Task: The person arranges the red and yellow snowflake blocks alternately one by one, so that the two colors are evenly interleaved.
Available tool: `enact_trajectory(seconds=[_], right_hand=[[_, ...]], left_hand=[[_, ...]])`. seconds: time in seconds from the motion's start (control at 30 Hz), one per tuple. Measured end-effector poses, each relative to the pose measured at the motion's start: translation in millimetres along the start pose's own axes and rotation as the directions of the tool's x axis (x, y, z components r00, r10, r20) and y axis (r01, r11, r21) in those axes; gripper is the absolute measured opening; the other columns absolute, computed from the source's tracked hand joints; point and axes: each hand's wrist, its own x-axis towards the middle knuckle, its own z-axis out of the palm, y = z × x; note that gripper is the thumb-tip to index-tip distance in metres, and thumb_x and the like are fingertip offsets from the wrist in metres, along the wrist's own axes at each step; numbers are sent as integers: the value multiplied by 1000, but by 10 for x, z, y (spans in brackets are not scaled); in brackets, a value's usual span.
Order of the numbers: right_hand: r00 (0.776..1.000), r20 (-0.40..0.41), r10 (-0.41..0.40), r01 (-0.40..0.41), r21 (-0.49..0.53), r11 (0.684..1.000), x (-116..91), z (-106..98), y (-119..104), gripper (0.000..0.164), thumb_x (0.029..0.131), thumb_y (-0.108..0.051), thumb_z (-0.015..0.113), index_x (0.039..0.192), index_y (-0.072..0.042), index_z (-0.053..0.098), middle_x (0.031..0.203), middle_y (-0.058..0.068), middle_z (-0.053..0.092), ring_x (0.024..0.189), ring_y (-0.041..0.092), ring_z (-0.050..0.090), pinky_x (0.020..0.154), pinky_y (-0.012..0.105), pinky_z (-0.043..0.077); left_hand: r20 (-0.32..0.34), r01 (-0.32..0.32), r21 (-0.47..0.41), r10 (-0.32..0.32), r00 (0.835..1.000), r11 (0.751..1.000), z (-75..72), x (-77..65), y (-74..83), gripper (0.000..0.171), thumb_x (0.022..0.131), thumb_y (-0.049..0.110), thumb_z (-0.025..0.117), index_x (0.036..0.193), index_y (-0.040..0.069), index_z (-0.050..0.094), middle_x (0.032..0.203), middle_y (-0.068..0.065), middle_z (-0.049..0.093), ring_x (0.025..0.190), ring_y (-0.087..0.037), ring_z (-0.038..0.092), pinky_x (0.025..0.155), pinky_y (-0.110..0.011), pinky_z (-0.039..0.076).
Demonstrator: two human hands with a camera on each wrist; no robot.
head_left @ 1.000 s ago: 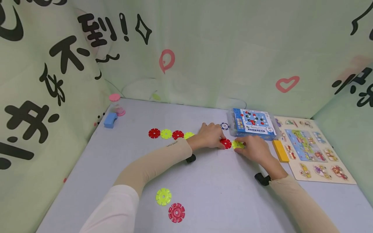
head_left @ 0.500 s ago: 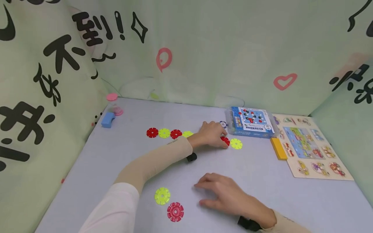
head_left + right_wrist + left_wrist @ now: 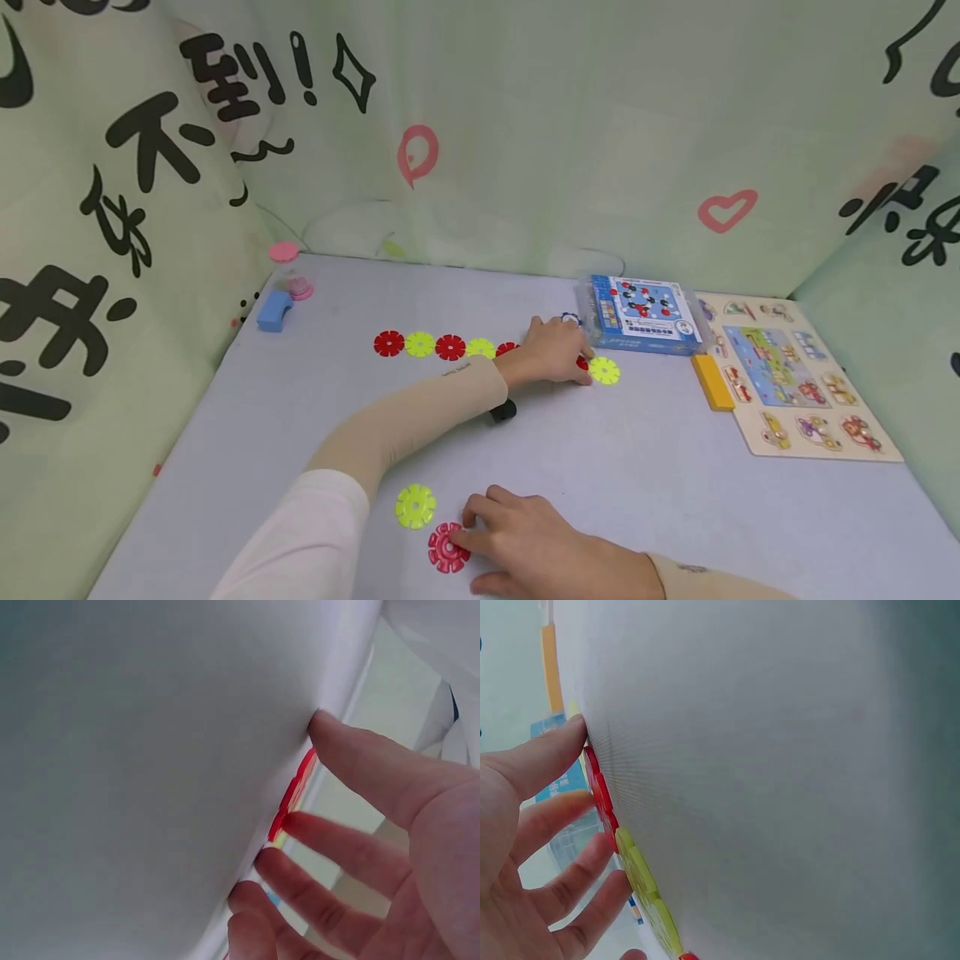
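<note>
In the head view, red and yellow-green snowflake discs lie in a row, from a red disc (image 3: 389, 343) on the left to a yellow-green disc (image 3: 604, 371) on the right. My left hand (image 3: 555, 346) rests over the row's right part, hiding some discs. In the left wrist view, its fingertips touch a red disc (image 3: 600, 791), thumb spread apart. Nearer me, my right hand (image 3: 536, 546) has its index fingertip on another red snowflake disc (image 3: 442, 552); the thumb is on the table beside it. A yellow-green disc (image 3: 416, 507) lies just beyond that one.
A blue-labelled plastic case (image 3: 645, 312) stands at the back, with a yellow block (image 3: 712, 382) and wooden puzzle board (image 3: 765, 433) to its right. At the far left are a blue block (image 3: 273, 312) and a pink-capped clear container (image 3: 284, 252). Printed curtains (image 3: 525, 167) enclose the table.
My right hand has let go of the yellow-green disc at the row's right end and come toward me, down onto the near red disc. The left hand stays on the row.
</note>
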Motion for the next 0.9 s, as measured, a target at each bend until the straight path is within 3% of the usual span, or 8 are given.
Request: enact_trajectory(seconds=[0.2,0.43,0.57,0.73,0.9], right_hand=[[995,46,91,-91,4,996,110,0,-67,55,82,-56,64,129,-29,56,101,-10,55,85,0,45,54,9,36],[997,-3,71,-71,-47,996,229,-1,-87,41,79,-51,70,110,-24,66,99,-8,56,81,0,46,55,9,38],[998,-29,52,-52,-15,999,258,-16,-83,33,76,-43,75,98,-20,68,93,-9,58,77,-3,46,58,6,39],[996,18,82,-84,95,992,298,-39,-33,40,75,-40,77,108,-18,67,91,-9,57,74,-6,45,59,6,37],[995,6,100,-100,93,991,288,-34,-18,36,74,-41,78,103,-22,69,91,-11,56,79,-4,46,60,8,38]], left_hand=[[4,7,-5,-7,1000,1000,-9,0,-3,45,76,59,68,118,45,63,105,12,59,94,-12,46,84,-38,35],[-4,3,-10,-3,1000,1000,-3,7,2,44,76,59,69,116,44,64,106,13,60,93,-12,46,84,-38,35],[-1,6,-15,-6,1000,1000,-4,15,6,44,75,59,69,116,44,65,105,13,60,94,-12,45,85,-39,34],[0,15,-17,-15,1000,1000,-14,11,7,44,75,58,69,116,43,65,104,13,59,94,-12,45,86,-39,34],[-2,11,-20,-11,1000,1000,-8,8,9,43,75,58,69,115,43,65,104,12,59,94,-12,45,85,-39,34]])
